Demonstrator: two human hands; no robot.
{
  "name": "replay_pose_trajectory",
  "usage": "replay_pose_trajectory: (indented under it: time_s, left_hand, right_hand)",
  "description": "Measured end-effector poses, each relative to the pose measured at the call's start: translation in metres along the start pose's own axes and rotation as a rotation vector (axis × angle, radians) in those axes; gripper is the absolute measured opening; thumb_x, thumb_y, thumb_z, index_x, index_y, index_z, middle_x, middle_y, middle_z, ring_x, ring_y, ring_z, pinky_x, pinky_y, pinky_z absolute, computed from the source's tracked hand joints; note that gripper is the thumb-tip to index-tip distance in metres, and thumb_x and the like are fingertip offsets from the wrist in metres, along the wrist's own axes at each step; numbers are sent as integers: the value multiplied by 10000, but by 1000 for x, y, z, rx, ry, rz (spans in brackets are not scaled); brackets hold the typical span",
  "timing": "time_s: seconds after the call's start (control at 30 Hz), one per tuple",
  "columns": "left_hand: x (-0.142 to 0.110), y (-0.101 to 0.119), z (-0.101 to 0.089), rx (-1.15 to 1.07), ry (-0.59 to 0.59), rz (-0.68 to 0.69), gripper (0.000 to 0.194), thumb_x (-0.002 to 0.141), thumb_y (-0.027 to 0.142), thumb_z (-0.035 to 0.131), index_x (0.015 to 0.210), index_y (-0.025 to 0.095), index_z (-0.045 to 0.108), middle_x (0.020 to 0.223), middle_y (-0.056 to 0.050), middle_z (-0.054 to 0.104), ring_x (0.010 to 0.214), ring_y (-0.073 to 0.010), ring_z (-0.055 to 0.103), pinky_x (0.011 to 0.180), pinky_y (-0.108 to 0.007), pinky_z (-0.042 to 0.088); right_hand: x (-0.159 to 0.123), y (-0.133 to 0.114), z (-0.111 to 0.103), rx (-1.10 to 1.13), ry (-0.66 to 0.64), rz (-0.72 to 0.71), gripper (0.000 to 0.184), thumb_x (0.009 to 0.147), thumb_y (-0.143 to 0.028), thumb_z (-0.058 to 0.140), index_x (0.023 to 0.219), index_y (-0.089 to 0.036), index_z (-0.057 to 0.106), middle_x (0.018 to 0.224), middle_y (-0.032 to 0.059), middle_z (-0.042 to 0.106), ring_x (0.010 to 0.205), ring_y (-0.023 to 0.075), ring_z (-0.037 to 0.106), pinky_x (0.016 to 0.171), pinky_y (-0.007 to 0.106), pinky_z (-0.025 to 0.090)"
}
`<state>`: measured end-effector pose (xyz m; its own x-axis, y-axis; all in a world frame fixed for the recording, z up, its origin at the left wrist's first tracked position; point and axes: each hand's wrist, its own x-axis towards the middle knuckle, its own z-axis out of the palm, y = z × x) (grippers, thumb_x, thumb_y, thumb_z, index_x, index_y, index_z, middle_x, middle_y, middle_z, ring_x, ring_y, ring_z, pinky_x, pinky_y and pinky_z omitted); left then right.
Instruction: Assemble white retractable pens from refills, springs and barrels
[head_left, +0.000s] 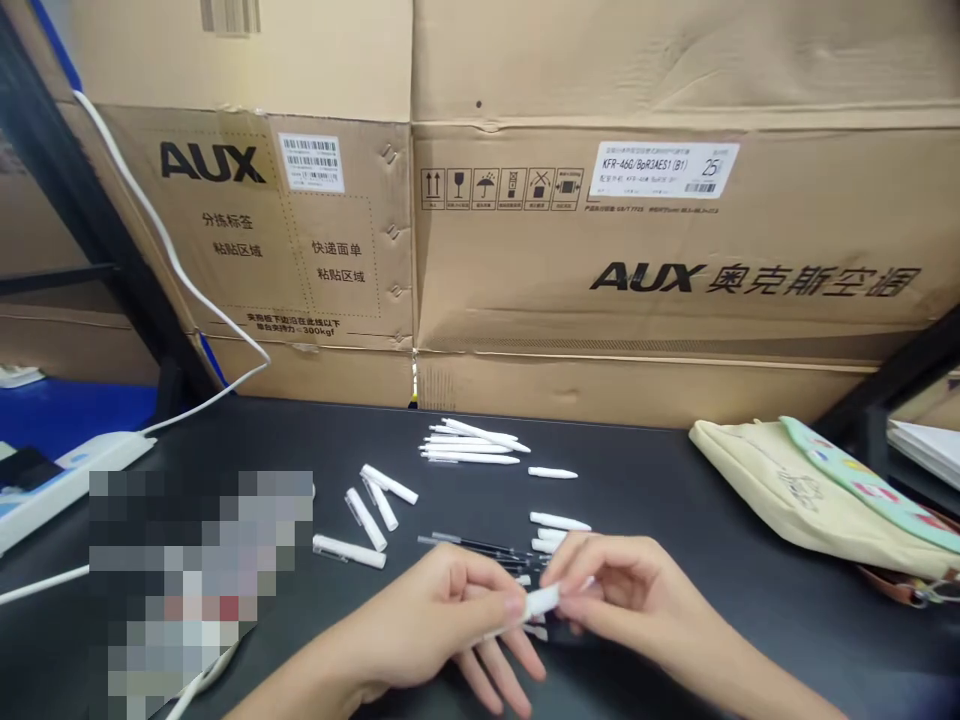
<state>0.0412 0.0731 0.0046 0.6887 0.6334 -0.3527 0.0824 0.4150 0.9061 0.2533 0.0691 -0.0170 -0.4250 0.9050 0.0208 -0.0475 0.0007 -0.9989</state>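
Low in the head view, my left hand (457,625) pinches a white pen barrel (543,600) between thumb and forefinger, its other fingers loosely extended. My right hand (626,590) has its thumb and fingers closed at the barrel's other end; the fingertips hide part of it. Behind the hands lie several thin dark ink refills (480,543), partly covered by them. White tapered pen pieces (559,521) lie just beyond my right hand, and a similar piece (553,473) is farther back. To the left are several white barrel pieces with clips (349,551).
A pile of white pens (472,445) lies at the back middle of the black table (645,480). A cream pouch (757,490) sits at right. A white power strip (75,490) and cable are at left, near a blurred-out patch. Large cardboard boxes (510,310) stand behind.
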Motion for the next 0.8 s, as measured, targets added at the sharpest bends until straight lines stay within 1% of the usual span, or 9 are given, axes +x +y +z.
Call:
replay_pose_trajectory:
  time_s: [0.07,0.17,0.23,0.4,0.5,0.6,0.67,0.73,0.8]
  left_hand:
    - [0,1,-1,-17,19,14,370,783,474,627,880,116,627,778,-97,696,588,-135,661,514,-186,487]
    - [0,3,-1,-22,22,20,361,774,458,645,878,113,622,801,-106,699,603,-141,667,537,-200,502]
    - [0,3,-1,-19,29,20,362,774,458,647,878,113,617,803,-106,699,611,-143,669,541,-202,504]
    - [1,5,0,1,55,32,365,777,459,645,888,113,615,796,-103,698,612,-142,668,543,-203,507]
    - [1,6,1,9,48,30,341,788,437,641,889,111,624,804,-104,699,626,-142,670,555,-203,511]
    - [1,6,0,34,41,16,315,804,413,630,901,113,629,821,-106,702,626,-141,671,546,-193,504]
    - [1,6,-1,46,39,16,308,809,405,626,914,115,628,831,-106,703,632,-146,674,548,-196,507]
    - [1,6,-1,47,52,19,313,809,399,628,951,120,626,832,-101,703,644,-152,678,553,-201,512]
    - [1,6,-1,56,48,16,326,813,388,628,1010,129,624,840,-98,705,652,-151,679,562,-205,516]
  right_hand:
    - [0,-1,0,2,26,-31,144,717,-285,736,796,-183,673,878,65,674,711,140,643,637,259,545]
    - [0,-1,1,36,29,43,223,745,-347,708,878,-173,670,735,47,655,598,131,626,542,245,537]
    - [0,-2,2,40,22,58,210,769,-361,681,840,-163,682,684,39,640,573,127,619,527,239,535]
    - [0,-6,3,-30,38,-60,109,736,-275,721,781,-178,699,870,65,666,746,141,635,662,251,551]
    - [0,-6,2,-2,76,25,200,722,-341,729,802,-163,687,743,49,660,610,125,620,545,232,534]
    - [-1,-8,-1,-26,85,99,254,762,-393,682,718,-144,667,604,35,632,514,115,594,499,230,518]
    - [-3,-11,-4,-78,61,74,207,741,-352,709,725,-149,675,760,68,680,597,125,625,556,239,539]
    - [-4,-15,-6,-122,53,45,204,701,-306,749,843,-170,694,953,86,682,707,142,648,608,241,553]
    - [-5,-17,-6,-135,39,92,211,740,-327,713,873,-165,691,884,83,691,646,132,643,573,236,550]
